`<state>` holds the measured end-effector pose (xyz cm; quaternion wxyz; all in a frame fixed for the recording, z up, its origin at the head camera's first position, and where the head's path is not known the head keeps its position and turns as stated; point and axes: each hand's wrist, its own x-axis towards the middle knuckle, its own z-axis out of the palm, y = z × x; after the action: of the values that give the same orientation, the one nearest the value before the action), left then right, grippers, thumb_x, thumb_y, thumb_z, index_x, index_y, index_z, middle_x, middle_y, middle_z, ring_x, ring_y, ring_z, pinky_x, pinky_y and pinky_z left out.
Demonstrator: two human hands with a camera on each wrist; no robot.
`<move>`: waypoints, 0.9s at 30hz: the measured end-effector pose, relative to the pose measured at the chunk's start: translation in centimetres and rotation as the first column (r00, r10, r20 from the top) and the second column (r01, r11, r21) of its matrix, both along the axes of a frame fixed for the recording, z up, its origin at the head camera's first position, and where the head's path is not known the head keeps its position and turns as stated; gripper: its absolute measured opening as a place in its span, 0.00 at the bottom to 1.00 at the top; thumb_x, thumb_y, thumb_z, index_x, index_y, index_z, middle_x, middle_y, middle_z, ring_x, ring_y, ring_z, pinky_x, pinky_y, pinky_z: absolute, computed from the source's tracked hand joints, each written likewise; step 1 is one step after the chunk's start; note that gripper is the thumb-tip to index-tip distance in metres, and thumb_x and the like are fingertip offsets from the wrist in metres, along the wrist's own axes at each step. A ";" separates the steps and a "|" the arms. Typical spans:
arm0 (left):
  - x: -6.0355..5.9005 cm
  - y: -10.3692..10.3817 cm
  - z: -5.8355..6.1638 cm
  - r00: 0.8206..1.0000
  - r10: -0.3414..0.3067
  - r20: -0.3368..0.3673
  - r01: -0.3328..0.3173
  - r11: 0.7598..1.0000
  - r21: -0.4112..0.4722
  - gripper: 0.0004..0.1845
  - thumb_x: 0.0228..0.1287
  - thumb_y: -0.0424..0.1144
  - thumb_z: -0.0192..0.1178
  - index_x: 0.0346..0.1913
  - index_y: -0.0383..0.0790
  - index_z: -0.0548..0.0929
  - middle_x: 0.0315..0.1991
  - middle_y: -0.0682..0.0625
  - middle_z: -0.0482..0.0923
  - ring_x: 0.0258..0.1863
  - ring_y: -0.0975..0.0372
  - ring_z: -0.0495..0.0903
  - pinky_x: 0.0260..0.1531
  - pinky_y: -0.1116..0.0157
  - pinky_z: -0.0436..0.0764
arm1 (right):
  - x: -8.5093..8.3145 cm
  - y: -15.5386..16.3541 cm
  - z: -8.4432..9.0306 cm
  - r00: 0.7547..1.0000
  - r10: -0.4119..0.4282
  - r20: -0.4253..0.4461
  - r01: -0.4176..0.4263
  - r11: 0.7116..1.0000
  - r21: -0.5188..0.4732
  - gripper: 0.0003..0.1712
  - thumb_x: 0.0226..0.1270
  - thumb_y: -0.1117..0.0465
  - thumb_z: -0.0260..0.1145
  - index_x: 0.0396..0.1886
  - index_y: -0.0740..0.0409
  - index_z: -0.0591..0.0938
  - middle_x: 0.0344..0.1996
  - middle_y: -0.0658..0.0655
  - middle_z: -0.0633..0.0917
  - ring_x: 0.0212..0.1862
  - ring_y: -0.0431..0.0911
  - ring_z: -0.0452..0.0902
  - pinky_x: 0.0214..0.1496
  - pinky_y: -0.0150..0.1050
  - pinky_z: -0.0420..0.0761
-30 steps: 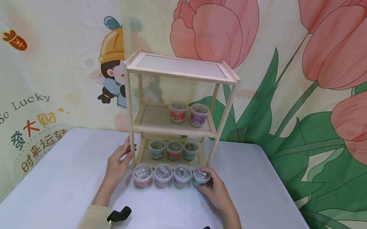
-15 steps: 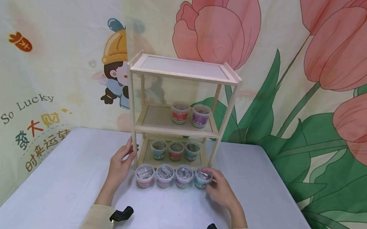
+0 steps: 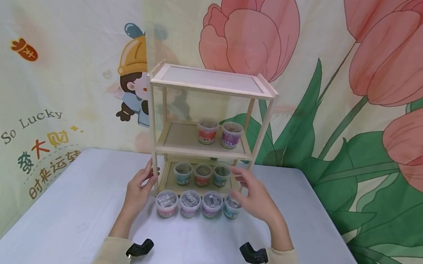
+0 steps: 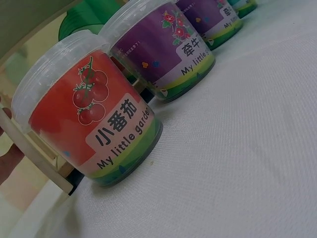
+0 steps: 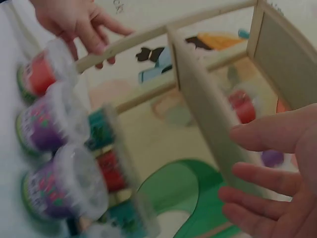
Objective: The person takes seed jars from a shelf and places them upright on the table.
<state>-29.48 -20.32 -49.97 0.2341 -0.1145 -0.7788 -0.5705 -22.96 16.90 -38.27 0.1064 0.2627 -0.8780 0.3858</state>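
Note:
My left hand (image 3: 137, 192) holds the left front post of a three-tier wooden shelf (image 3: 204, 152), thumb in front and fingers behind. My right hand (image 3: 260, 198) is raised beside the right front post, fingers spread and holding nothing. It partly covers the teal cup (image 3: 230, 212) at the right end of the front row. Left of that cup stand two purple cups (image 3: 189, 207) and a red tomato cup (image 4: 94, 109), all clear-lidded, lined up on the table before the shelf. On the bottom tier sit a teal cup (image 3: 183, 175), a red cup (image 3: 202, 177) and another teal cup (image 3: 221, 177).
The middle tier bears a red cup (image 3: 207, 133) and a purple cup (image 3: 231, 137) toward its right. A white cloth covers the table (image 3: 77, 221). Behind hangs a printed backdrop (image 3: 315, 40) with pink tulips.
My right hand has let go of the teal front cup and risen toward the shelf's right front post, its fingers opening. My left hand stays on the left post.

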 end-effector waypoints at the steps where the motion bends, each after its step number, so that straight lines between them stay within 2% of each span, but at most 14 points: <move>1: 0.0 0.0 -0.1 1.000 0.002 -0.002 -0.002 1.000 -0.002 0.33 0.79 0.32 0.61 0.82 0.52 0.67 0.56 0.39 0.84 0.54 0.76 0.78 0.53 0.80 0.78 | -0.2 -0.4 0.7 1.000 0.020 -0.019 -0.020 1.000 -0.023 0.36 0.73 0.69 0.71 0.77 0.58 0.71 0.71 0.60 0.77 0.70 0.58 0.76 0.72 0.57 0.79; 6: 0.0 -0.2 -0.3 1.000 0.003 -0.010 -0.003 1.000 -0.002 0.34 0.78 0.32 0.62 0.82 0.52 0.67 0.57 0.40 0.85 0.53 0.79 0.78 0.52 0.81 0.78 | -1.5 -2.4 3.6 0.994 0.076 -0.081 -0.085 0.990 -0.111 0.34 0.73 0.69 0.71 0.76 0.58 0.72 0.71 0.62 0.77 0.70 0.57 0.75 0.73 0.55 0.77; 10: 0.0 -0.4 -0.4 1.000 0.005 -0.020 -0.005 1.000 -0.007 0.33 0.78 0.32 0.61 0.82 0.52 0.68 0.57 0.41 0.85 0.53 0.79 0.78 0.52 0.81 0.78 | -2.9 -4.2 5.1 0.992 0.115 -0.057 -0.123 0.977 -0.176 0.35 0.73 0.71 0.70 0.76 0.62 0.71 0.73 0.64 0.74 0.73 0.60 0.73 0.76 0.54 0.75; 12: 0.1 -0.4 -0.5 1.000 0.008 -0.016 -0.008 1.000 -0.012 0.33 0.79 0.33 0.61 0.82 0.53 0.68 0.57 0.42 0.85 0.53 0.78 0.78 0.53 0.76 0.81 | -3.7 -5.0 5.5 0.992 0.120 -0.036 -0.125 0.972 -0.200 0.35 0.74 0.70 0.69 0.77 0.62 0.69 0.75 0.64 0.72 0.74 0.62 0.70 0.77 0.55 0.73; 17: 0.1 -0.3 -0.5 1.000 0.000 -0.013 0.000 1.000 -0.003 0.32 0.80 0.34 0.61 0.81 0.53 0.68 0.56 0.43 0.85 0.53 0.76 0.78 0.57 0.55 0.86 | -5.0 -6.2 6.2 0.996 0.082 0.038 -0.072 0.975 -0.210 0.38 0.77 0.64 0.67 0.81 0.60 0.64 0.77 0.66 0.68 0.78 0.62 0.64 0.80 0.57 0.67; 19: 0.0 -0.3 -0.5 1.000 -0.007 -0.019 0.007 1.000 0.001 0.32 0.80 0.34 0.61 0.81 0.53 0.68 0.56 0.43 0.85 0.53 0.77 0.78 0.57 0.50 0.85 | -5.2 -6.7 6.6 0.995 0.066 0.070 -0.051 0.979 -0.196 0.40 0.77 0.62 0.67 0.82 0.58 0.62 0.78 0.66 0.67 0.80 0.61 0.62 0.82 0.56 0.65; 22: 0.0 -0.2 -0.3 1.000 -0.010 -0.023 0.010 1.000 -0.004 0.33 0.79 0.34 0.61 0.82 0.53 0.68 0.57 0.42 0.85 0.53 0.78 0.78 0.57 0.47 0.86 | -5.6 -7.3 6.9 0.995 0.031 0.098 -0.014 0.987 -0.160 0.42 0.76 0.59 0.67 0.83 0.56 0.60 0.78 0.65 0.66 0.80 0.60 0.61 0.82 0.55 0.64; 27: -0.1 -0.2 -0.2 0.999 -0.002 -0.032 0.002 1.000 -0.016 0.33 0.78 0.33 0.62 0.82 0.52 0.67 0.57 0.41 0.85 0.53 0.79 0.77 0.57 0.47 0.85 | -6.1 -8.3 7.2 0.994 -0.041 0.101 0.050 0.994 -0.094 0.46 0.75 0.56 0.69 0.85 0.52 0.57 0.79 0.64 0.66 0.79 0.60 0.64 0.79 0.56 0.69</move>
<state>-29.55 -20.50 -50.22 0.2450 -0.1264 -0.7795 -0.5625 -29.07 8.62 -31.11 0.0840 0.2177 -0.8684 0.4376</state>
